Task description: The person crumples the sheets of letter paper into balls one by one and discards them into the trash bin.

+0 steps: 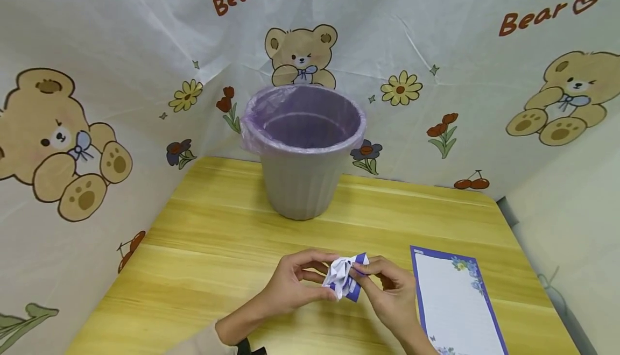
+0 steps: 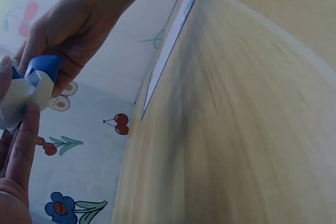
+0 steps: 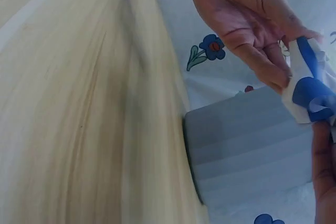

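A crumpled sheet of paper (image 1: 340,277), white with blue-purple edging, is held up between both hands over the front of the table. My left hand (image 1: 293,282) grips its left side, thumb below and fingers above. With thumb and fingers, my right hand (image 1: 390,291) pinches the right side, where a purple corner sticks out. The right wrist view shows the crumpled paper (image 3: 310,85) between the fingertips of both hands. To the right of my right hand lies a flat sheet of letter paper (image 1: 452,296) with a purple border and blue flowers.
A grey trash bin (image 1: 302,185) lined with a translucent purple bag (image 1: 254,129) stands at the back of the wooden table (image 1: 208,226). Behind it and to the left hangs a white cloth (image 1: 160,32) printed with bears and flowers.
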Demonstrator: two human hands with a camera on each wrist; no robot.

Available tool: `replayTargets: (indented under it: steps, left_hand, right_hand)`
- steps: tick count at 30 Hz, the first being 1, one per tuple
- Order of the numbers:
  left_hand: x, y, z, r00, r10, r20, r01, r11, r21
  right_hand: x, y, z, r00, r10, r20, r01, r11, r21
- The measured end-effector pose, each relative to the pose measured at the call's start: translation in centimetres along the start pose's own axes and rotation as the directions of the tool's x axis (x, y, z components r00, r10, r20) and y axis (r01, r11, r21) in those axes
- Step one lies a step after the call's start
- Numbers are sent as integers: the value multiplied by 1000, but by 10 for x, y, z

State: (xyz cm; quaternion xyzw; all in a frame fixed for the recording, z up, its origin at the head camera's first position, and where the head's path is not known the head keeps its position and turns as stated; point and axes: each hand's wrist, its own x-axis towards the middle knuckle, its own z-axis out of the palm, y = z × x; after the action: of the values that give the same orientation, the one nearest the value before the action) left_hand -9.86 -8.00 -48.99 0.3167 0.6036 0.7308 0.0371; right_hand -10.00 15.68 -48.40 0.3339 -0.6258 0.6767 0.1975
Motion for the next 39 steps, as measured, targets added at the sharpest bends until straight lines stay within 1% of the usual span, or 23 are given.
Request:
replayTargets:
  steps: [3, 7, 10, 12, 15, 17, 20, 23, 26, 30, 31, 35, 37, 39]
  left_hand:
    - [-3, 0, 2, 1000, 7, -20, -6, 999, 41]
    - [-7, 0, 2, 999, 5, -43, -1, 995, 99]
    - [-7, -1, 0, 998, 9, -61, 0, 990, 139]
    - [-6, 0, -2, 997, 15, -71, -3, 987, 161]
    - [-2, 1, -5, 995, 22, -98, -4, 984, 179]
    - [2, 3, -6, 992, 23, -121, -1, 984, 176]
    - [7, 5, -7, 989, 23, -147, 0, 989, 149]
    - [10, 6, -6, 988, 24, -152, -8, 994, 110]
    - [11, 4, -3, 987, 24, -157, -13, 997, 72]
    - [10, 1, 0, 985, 14, -171, -9, 999, 31]
    - [10, 1, 1, 985, 11, -174, -7, 1000, 27]
    - [8, -1, 3, 983, -7, -185, 15, 999, 41]
    - [7, -1, 4, 984, -7, -179, 18, 998, 59]
    - [7, 0, 4, 986, 5, -166, 8, 997, 80]
  right_hand:
    - [0, -4, 2, 1000, 24, 19, -24, 999, -24]
    - [-3, -9, 6, 995, 80, 53, -77, 996, -54]
    - [-5, -10, 9, 993, 110, 53, -105, 991, -79]
    - [-5, -10, 12, 994, 99, 46, -94, 991, -97]
    - [-7, -9, 15, 997, 59, 42, -51, 984, -173]
    - [-9, -8, 16, 999, 15, 52, -1, 967, -257]
    - [-11, -7, 18, 996, -33, 77, 60, 923, -379]
    - [-12, -5, 19, 993, -75, 91, 108, 883, -457]
    - [-13, -5, 21, 993, -72, 90, 107, 871, -480]
    - [-14, -5, 21, 996, -43, 78, 75, 873, -481]
    - [-14, -4, 21, 996, -48, 75, 79, 874, -479]
    - [-13, -3, 21, 995, -69, 70, 94, 878, -470]
    - [-14, -4, 20, 996, -66, 68, 91, 871, -483]
    - [-13, -5, 19, 996, -57, 66, 83, 863, -498]
